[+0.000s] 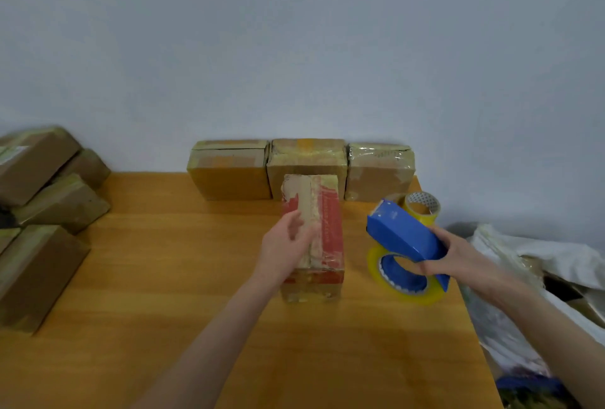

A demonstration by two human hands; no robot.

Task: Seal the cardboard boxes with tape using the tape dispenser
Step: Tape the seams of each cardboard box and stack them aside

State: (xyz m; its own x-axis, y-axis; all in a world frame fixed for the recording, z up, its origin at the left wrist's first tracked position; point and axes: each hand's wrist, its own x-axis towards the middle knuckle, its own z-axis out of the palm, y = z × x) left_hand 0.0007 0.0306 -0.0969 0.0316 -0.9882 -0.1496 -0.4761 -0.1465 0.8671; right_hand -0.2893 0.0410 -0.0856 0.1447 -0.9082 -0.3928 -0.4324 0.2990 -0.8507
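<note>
My left hand lies straight-fingered on the box to steady it, right hand curled round the dispenser, likely ready to tape.

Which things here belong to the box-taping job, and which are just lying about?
Job: red-printed box, touched by the left hand; blue tape dispenser, held by the right hand; three boxes by the wall; box pile at left.
Lying about: spare tape roll; white bag at right.
</note>
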